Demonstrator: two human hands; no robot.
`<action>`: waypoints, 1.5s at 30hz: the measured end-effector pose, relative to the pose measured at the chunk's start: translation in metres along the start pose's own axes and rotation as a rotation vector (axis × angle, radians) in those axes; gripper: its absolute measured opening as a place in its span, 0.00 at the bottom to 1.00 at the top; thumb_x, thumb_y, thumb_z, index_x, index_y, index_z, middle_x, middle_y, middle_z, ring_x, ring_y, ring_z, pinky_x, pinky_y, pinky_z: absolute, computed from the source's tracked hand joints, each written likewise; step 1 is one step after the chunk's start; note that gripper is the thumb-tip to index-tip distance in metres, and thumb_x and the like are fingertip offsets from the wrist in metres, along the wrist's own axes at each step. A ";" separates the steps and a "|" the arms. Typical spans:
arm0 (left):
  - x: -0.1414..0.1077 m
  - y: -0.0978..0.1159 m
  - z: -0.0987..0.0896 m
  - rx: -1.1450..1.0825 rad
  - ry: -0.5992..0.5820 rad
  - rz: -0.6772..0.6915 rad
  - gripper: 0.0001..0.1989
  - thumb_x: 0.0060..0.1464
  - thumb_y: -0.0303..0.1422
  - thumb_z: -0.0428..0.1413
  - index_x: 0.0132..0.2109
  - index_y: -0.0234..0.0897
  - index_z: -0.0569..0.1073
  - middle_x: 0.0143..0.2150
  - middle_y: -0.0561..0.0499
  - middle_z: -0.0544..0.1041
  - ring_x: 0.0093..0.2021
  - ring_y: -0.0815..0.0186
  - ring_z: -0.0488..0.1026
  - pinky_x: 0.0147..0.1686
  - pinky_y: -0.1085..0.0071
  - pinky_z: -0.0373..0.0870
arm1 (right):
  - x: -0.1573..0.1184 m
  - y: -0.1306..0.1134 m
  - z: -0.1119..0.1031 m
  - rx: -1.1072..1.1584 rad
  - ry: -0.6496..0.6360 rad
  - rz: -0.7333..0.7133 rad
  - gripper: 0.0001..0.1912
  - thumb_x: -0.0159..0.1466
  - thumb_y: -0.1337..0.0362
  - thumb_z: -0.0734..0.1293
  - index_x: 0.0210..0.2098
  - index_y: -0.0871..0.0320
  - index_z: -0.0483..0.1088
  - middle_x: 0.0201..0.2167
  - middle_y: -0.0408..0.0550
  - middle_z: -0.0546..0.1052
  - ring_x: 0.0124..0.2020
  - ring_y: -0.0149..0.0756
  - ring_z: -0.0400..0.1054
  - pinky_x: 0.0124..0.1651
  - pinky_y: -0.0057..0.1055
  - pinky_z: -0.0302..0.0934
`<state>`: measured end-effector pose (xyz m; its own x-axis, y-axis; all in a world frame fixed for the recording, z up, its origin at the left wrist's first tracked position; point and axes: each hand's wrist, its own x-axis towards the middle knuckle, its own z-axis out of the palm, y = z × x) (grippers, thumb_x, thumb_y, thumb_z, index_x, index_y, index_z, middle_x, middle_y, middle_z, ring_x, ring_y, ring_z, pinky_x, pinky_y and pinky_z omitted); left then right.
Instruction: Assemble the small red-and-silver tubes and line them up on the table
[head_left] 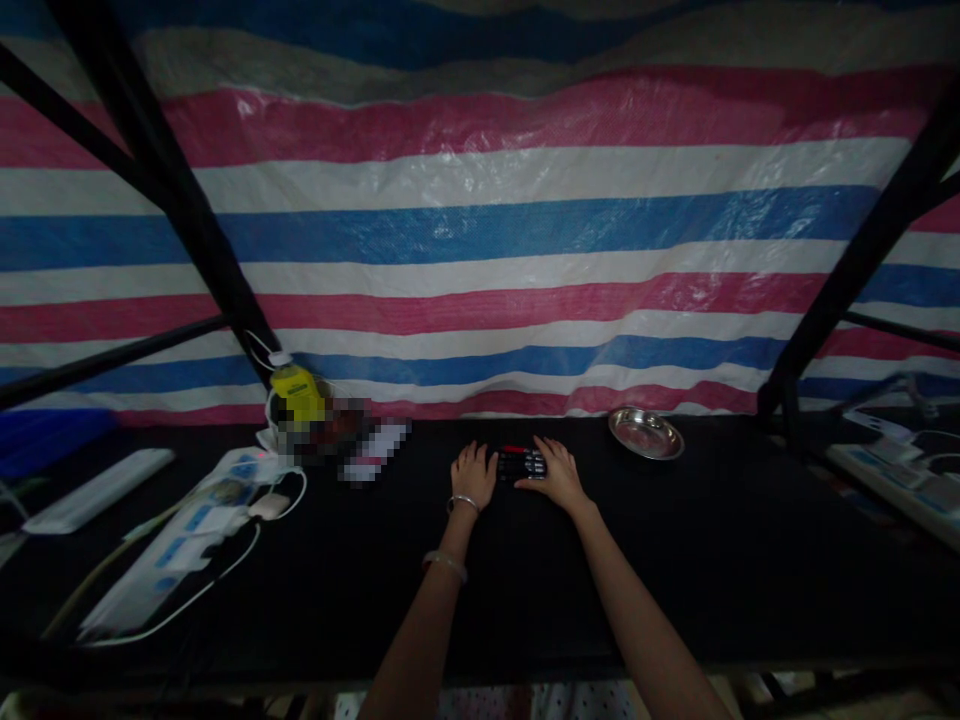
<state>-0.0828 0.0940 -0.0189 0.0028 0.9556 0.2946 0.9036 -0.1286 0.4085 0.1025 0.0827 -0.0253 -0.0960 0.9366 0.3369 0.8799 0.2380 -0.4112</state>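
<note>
Several slim pen-like items, mostly black with one red and some silvery ends, lie side by side on the black tabletop. My left hand rests flat at their left ends, fingers stretched out and the thumb beside them. At the right ends, my right hand spans the row, with its thumb along the near side and its fingers at the far side. Its palm hides part of them. The dim light makes their exact kind hard to tell.
A round metal dish stands at the back right. On the left are a power strip with white cables, a yellow bottle and a blurred-out flat item. Black frame bars and a striped sheet bound the table.
</note>
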 end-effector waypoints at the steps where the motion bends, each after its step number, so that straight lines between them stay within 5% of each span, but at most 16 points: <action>1: 0.000 0.000 0.000 0.003 0.003 0.000 0.20 0.59 0.40 0.43 0.53 0.37 0.67 0.59 0.41 0.64 0.58 0.54 0.58 0.54 0.55 0.55 | 0.000 0.000 0.000 -0.003 0.002 0.001 0.51 0.44 0.40 0.69 0.60 0.58 0.53 0.58 0.57 0.61 0.59 0.49 0.51 0.56 0.42 0.49; 27: 0.002 -0.002 -0.004 -0.082 -0.007 -0.045 0.19 0.60 0.39 0.42 0.51 0.36 0.68 0.58 0.42 0.65 0.59 0.56 0.59 0.55 0.57 0.55 | -0.015 0.010 -0.005 0.241 0.100 0.029 0.49 0.44 0.47 0.73 0.60 0.58 0.54 0.59 0.58 0.57 0.60 0.48 0.50 0.57 0.42 0.50; 32: 0.003 -0.005 -0.009 -0.195 0.013 -0.087 0.17 0.59 0.36 0.44 0.50 0.35 0.69 0.55 0.44 0.69 0.57 0.60 0.62 0.55 0.62 0.58 | -0.022 0.015 -0.006 0.325 0.144 0.035 0.40 0.44 0.54 0.74 0.55 0.53 0.61 0.57 0.55 0.60 0.57 0.49 0.53 0.55 0.44 0.52; 38: 0.004 -0.010 -0.009 -0.274 0.034 -0.111 0.13 0.56 0.33 0.49 0.47 0.36 0.71 0.52 0.46 0.72 0.54 0.60 0.65 0.52 0.63 0.61 | -0.023 0.012 -0.009 0.360 0.170 0.025 0.18 0.45 0.62 0.74 0.36 0.53 0.72 0.41 0.49 0.67 0.47 0.45 0.61 0.50 0.40 0.56; 45: 0.004 -0.012 -0.009 -0.352 0.050 -0.105 0.11 0.55 0.30 0.49 0.45 0.36 0.72 0.48 0.47 0.74 0.51 0.61 0.68 0.51 0.64 0.62 | -0.022 0.010 -0.012 0.370 0.109 0.009 0.12 0.48 0.63 0.73 0.33 0.52 0.74 0.36 0.47 0.68 0.41 0.41 0.61 0.45 0.36 0.56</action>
<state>-0.0977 0.0972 -0.0145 -0.1108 0.9556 0.2732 0.6955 -0.1218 0.7081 0.1191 0.0615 -0.0272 -0.0218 0.9109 0.4120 0.6508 0.3258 -0.6858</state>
